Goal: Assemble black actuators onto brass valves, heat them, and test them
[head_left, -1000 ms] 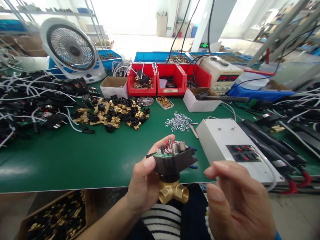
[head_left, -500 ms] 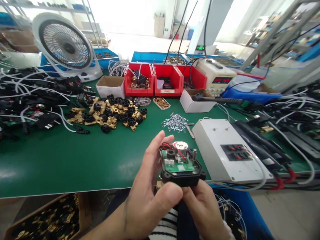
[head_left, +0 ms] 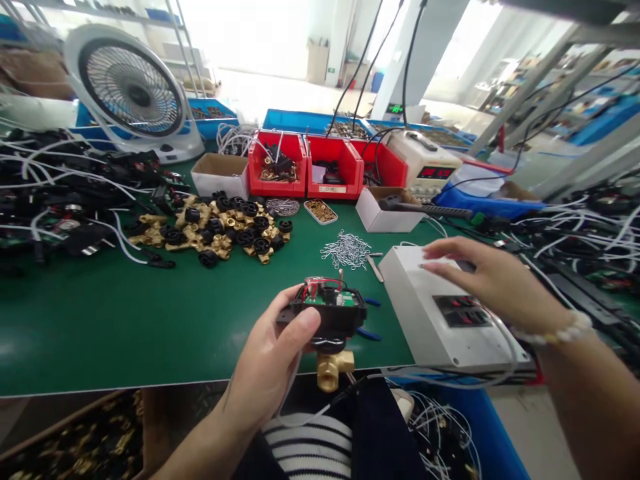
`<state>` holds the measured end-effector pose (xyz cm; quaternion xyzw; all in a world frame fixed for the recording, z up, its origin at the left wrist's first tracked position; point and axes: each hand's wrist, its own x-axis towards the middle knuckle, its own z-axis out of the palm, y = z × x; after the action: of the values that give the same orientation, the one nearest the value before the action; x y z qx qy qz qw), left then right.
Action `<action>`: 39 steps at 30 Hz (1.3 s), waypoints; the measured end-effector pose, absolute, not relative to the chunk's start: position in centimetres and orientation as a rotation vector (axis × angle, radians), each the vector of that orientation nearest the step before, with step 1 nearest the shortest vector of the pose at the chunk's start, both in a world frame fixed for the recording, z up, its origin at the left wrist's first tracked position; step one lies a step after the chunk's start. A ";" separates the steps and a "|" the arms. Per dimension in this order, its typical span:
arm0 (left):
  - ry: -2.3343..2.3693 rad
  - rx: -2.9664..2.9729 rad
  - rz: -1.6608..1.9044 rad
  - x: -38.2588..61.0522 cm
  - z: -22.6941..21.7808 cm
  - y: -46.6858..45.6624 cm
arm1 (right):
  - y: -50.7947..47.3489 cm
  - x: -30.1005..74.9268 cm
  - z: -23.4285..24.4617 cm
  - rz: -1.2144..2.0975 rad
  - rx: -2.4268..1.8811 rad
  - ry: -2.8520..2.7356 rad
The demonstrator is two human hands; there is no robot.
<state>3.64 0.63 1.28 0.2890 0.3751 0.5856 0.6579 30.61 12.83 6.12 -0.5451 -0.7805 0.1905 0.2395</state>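
Observation:
My left hand (head_left: 273, 357) grips a valve assembly (head_left: 327, 320) by its black housing, above the table's front edge. The housing holds a green circuit board with red wires, and a brass fitting (head_left: 333, 368) hangs below it. My right hand (head_left: 480, 277) reaches out over the white box (head_left: 425, 327) on the green mat, fingers spread and slightly bent, with nothing in them. A pile of small wire clips (head_left: 347, 248) lies just beyond the assembly.
A heap of brass fittings with black caps (head_left: 220, 230) lies mid-left. Red bins (head_left: 327, 167), small cardboard boxes (head_left: 220, 175), a power supply (head_left: 425, 163) and a fan (head_left: 133, 90) stand behind. Cables (head_left: 60, 193) crowd both sides. A blue bin (head_left: 465, 427) sits below.
My right hand has let go of the assembly and moved right, over the white box. My left hand has tilted the assembly so its brass fitting shows again.

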 end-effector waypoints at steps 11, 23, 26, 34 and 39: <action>0.918 0.758 1.339 3.7 2.4 -0.6 | 16.8 32.8 3.2 0.768 -1.580 -1.978; 0.922 0.814 1.274 4.0 2.5 -1.2 | 16.1 31.9 3.0 0.681 -1.634 -1.874; 0.918 0.828 1.246 4.2 2.5 -1.3 | 16.0 31.9 3.0 0.659 -1.658 -1.879; 0.957 1.002 1.231 4.1 1.6 -1.5 | 16.3 32.0 2.6 0.561 -1.674 -1.910; 0.961 1.048 1.225 4.1 1.6 -1.5 | 16.5 32.1 2.4 0.535 -1.698 -1.923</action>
<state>4.05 -1.53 1.63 0.4505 0.4130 0.5265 0.5910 32.10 16.53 2.36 -0.6261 -0.7091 0.1974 0.2574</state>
